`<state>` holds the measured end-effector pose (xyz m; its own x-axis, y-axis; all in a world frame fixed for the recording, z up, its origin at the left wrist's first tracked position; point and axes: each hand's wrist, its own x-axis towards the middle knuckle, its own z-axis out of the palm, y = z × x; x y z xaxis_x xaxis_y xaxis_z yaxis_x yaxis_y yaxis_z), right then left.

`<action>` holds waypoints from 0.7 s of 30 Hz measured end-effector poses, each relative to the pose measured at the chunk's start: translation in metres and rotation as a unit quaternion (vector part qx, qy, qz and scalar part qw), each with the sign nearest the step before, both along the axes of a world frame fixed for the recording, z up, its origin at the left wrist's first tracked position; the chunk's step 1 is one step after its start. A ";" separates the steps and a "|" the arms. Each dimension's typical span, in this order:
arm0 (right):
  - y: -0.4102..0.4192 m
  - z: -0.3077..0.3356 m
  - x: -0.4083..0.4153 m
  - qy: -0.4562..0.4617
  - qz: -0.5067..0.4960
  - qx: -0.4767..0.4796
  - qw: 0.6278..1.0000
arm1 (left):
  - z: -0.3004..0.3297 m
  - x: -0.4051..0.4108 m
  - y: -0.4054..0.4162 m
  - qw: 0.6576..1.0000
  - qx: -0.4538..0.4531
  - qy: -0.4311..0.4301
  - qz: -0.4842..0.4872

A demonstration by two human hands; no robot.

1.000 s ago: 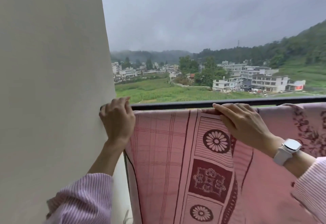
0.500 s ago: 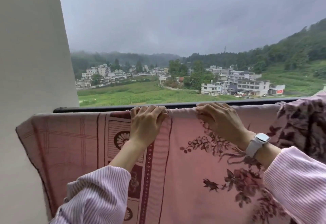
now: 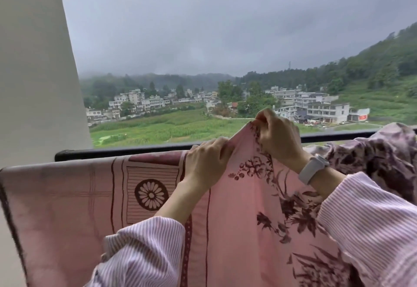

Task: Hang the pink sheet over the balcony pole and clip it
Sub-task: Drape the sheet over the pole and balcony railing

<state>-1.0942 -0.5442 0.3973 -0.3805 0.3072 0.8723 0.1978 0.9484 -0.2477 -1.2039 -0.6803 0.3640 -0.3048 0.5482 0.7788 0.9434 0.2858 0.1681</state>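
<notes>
The pink sheet (image 3: 67,196), printed with dark red flowers and stripes, hangs over the black balcony pole (image 3: 112,151), which runs from the wall at left to the right edge. My left hand (image 3: 206,162) grips the sheet's top fold at the pole. My right hand (image 3: 277,137), with a white watch on the wrist, pinches a bunch of the sheet and holds it raised above the pole. To the right the sheet lies bunched (image 3: 372,160) on the pole. No clip is in view.
A white wall (image 3: 33,72) stands at the left, close to the sheet's left edge. Beyond the pole is open air, with fields, buildings and hills far below.
My right hand has lifted a bunch of the sheet above the pole, where before it lay on the top fold. My left hand stays at the pole beside it.
</notes>
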 end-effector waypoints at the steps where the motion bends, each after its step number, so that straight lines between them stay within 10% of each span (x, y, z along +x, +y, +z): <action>1: 0.007 -0.002 0.006 -0.032 0.016 0.002 0.999 | 0.003 0.002 0.005 0.999 -0.025 0.001 0.019; 6: 0.029 -0.049 0.064 -0.150 0.036 0.072 0.985 | -0.005 -0.001 0.012 0.999 0.015 0.000 -0.043; 12: 0.049 -0.052 0.074 -0.036 -0.018 -0.007 0.999 | -0.003 0.038 0.047 0.988 -0.074 0.083 -0.108; 18: 0.082 0.002 0.094 0.038 -0.170 -0.078 0.982 | 0.028 0.057 0.080 0.992 0.060 0.010 -0.114; 21: 0.109 0.003 0.109 -0.033 -0.104 -0.108 0.988 | 0.032 0.080 0.105 0.984 -0.066 0.010 -0.168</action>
